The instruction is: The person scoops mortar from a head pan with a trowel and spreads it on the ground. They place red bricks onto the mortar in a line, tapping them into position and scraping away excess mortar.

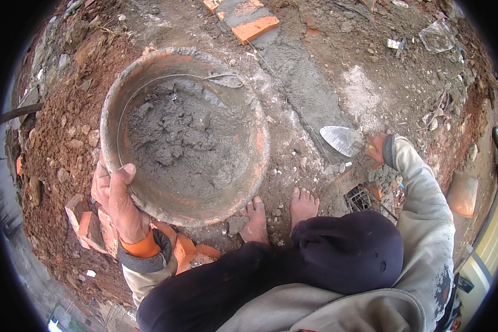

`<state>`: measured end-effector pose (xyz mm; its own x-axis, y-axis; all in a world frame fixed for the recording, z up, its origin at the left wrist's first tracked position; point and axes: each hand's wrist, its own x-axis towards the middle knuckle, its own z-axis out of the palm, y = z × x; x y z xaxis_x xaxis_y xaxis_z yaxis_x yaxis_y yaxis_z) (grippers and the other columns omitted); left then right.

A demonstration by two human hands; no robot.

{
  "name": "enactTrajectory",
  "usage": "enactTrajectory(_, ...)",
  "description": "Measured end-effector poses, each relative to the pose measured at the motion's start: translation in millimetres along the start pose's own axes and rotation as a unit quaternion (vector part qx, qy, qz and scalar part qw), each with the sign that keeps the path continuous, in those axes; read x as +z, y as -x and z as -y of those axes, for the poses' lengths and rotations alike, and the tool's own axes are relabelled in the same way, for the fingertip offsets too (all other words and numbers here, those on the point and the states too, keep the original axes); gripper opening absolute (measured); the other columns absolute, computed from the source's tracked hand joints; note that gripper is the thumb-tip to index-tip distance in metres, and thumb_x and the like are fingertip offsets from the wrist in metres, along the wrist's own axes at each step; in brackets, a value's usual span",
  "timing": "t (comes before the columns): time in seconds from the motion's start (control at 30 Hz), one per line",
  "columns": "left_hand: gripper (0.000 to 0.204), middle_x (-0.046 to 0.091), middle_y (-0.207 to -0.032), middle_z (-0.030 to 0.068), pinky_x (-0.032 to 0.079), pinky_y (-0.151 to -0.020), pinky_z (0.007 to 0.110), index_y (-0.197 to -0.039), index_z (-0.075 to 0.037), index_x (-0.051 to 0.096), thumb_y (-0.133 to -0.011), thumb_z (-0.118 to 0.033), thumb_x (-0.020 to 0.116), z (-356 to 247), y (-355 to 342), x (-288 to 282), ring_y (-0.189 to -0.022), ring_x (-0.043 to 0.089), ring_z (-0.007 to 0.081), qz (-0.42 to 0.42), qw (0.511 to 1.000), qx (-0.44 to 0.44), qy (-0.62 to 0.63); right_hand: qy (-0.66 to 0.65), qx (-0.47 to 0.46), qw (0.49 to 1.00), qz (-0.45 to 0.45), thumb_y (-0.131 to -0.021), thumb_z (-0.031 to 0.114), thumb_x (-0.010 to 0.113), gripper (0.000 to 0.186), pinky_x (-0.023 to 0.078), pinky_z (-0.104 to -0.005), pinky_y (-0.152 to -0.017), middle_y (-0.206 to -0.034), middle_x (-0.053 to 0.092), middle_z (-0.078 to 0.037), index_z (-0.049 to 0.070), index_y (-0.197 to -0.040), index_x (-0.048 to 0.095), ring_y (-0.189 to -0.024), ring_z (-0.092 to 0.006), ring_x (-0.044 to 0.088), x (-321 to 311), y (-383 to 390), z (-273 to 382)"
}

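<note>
A wide round basin (263,133), crusted with dried cement over orange, stands before me on the left. Wet grey mortar (177,138) lies heaped inside it. My left hand (119,191) is closed on the basin's near-left rim, thumb over the edge and fingers outside. Out to the right, my right hand (377,148) is wrapped round the handle of a trowel (342,140). The trowel's pale blade points left, over or beside the near end of a grey mortar strip (307,80) on the ground; whether it touches cannot be told.
Bricks (255,29) sit at the strip's far end, beside a taut string (282,83). More orange bricks (91,229) are piled near my left wrist. My bare feet (304,207) stand between basin and a small grate (359,198). Reddish soil (66,133) rises at left.
</note>
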<state>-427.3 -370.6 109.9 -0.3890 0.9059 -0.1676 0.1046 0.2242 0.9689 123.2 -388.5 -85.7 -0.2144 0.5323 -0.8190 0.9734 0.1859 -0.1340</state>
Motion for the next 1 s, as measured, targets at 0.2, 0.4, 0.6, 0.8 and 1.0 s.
enactTrajectory(0.2,0.049,0.063,-0.113,0.0113,0.048,-0.088,0.031,-0.126,0.004,0.054,-0.078,-0.007,0.056,5.4,-2.0,-3.7,-0.098,0.059,0.0195,0.001,1.0,-0.014,0.013,-0.231,0.043,0.972,-0.025,-0.092,0.038,0.05,0.045,0.052,-0.0459,-0.082,-0.095,0.065,-0.029,-0.002,-0.109,0.061,-0.089,-0.0428,0.065,23.9,-18.3,-5.1)
enactTrajectory(0.4,0.047,0.063,-0.113,0.0126,0.049,-0.088,0.032,-0.125,0.004,0.054,-0.079,-0.008,0.057,4.2,-2.2,-7.8,-0.097,0.06,0.0203,0.019,1.0,-0.015,-0.002,0.002,0.021,0.991,0.13,-0.092,0.033,0.048,0.042,0.051,-0.0469,-0.09,-0.1,0.066,-0.027,-0.002,-0.113,0.059,-0.097,-0.0416,0.064,19.3,3.2,-4.9)
enactTrajectory(0.6,0.044,0.063,-0.113,0.013,0.048,-0.088,0.031,-0.124,0.004,0.054,-0.081,-0.008,0.056,9.0,-4.6,-6.6,-0.097,0.06,0.0195,0.035,0.999,-0.012,0.024,-0.007,0.047,0.992,0.115,-0.091,0.034,0.053,0.044,0.053,-0.0473,-0.087,-0.094,0.067,-0.027,-0.001,-0.117,0.057,-0.091,-0.0408,0.066,-11.8,9.3,13.9)
enactTrajectory(0.8,0.044,0.063,-0.113,0.0149,0.049,-0.089,0.032,-0.124,0.006,0.053,-0.083,-0.009,0.056,6.7,-0.8,-11.1,-0.098,0.062,0.0208,0.037,0.997,-0.03,0.053,0.108,0.008,0.975,0.195,-0.088,0.03,0.057,0.042,0.053,-0.0471,-0.082,-0.09,0.068,-0.024,0.001,-0.118,0.056,-0.089,-0.0374,0.068,26.2,13.7,-3.7)
enactTrajectory(1.0,0.046,0.061,-0.116,0.0179,0.049,-0.092,0.035,-0.127,0.007,0.051,-0.084,-0.01,0.054,9.8,-3.3,-10.5,-0.102,0.061,0.0235,0.028,0.997,-0.046,0.055,0.099,0.114,0.962,0.229,-0.092,0.032,0.055,0.043,0.054,-0.0455,-0.083,-0.096,0.07,-0.019,0.004,-0.125,0.055,-0.091,-0.0336,0.069,-63.8,25.7,35.2)
